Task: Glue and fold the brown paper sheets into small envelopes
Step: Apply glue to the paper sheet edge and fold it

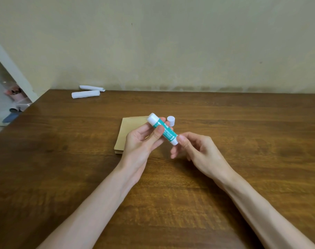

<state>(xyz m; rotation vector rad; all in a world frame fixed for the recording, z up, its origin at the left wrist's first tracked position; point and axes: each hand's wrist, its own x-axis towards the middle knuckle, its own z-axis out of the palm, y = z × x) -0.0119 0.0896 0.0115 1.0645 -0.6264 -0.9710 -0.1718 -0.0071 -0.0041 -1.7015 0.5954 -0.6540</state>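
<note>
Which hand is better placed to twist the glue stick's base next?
Likely right. The right hand pinches the white base end of the glue stick, while the left hand grips its barrel above the brown paper sheets. The cap stands off on the table.

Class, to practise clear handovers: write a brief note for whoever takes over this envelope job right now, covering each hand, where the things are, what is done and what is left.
Left hand grips the glue stick by its middle, above the paper.
Right hand pinches the stick's near end.
The cap is off and stands on the table just beyond the stick.
The stack of brown paper sheets lies flat under the hands.
Done: stick uncapped.
To do: glue and fold the sheets; no fold shows yet.
</note>
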